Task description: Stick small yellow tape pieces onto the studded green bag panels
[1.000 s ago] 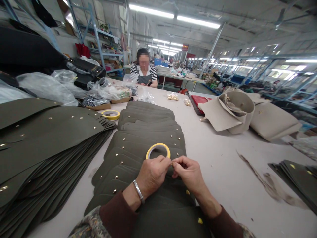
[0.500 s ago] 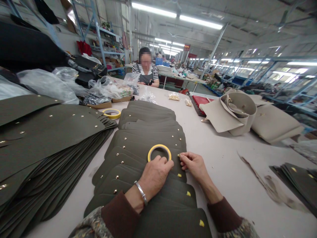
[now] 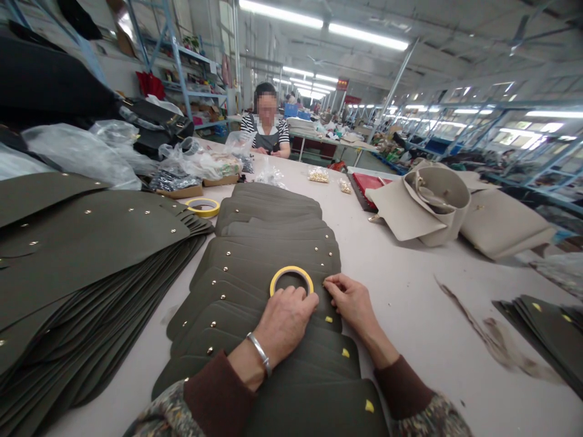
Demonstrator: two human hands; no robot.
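The yellow tape roll (image 3: 292, 269), clamped in the left hand (image 3: 285, 315), overlies olive panels (image 3: 268, 255). Right of the roll, the right hand (image 3: 351, 301), beside the left a second ago, pinches a tape piece (image 3: 324, 282), apparently torn free, at a panel's edge.

Our left grip (image 3: 286, 317) holds a tape roll (image 3: 291, 269); our right grip (image 3: 351, 298) pinches a yellow bit (image 3: 323, 282) at the panels (image 3: 266, 255), right side.

The worktop (image 3: 401, 340) is lit by ceiling tubes (image 3: 368, 36) glaring beyond its far edge; a soft shadow is cast under a beige piece (image 3: 505, 220), and a strip (image 3: 501, 341) toward the right edge is blurred.
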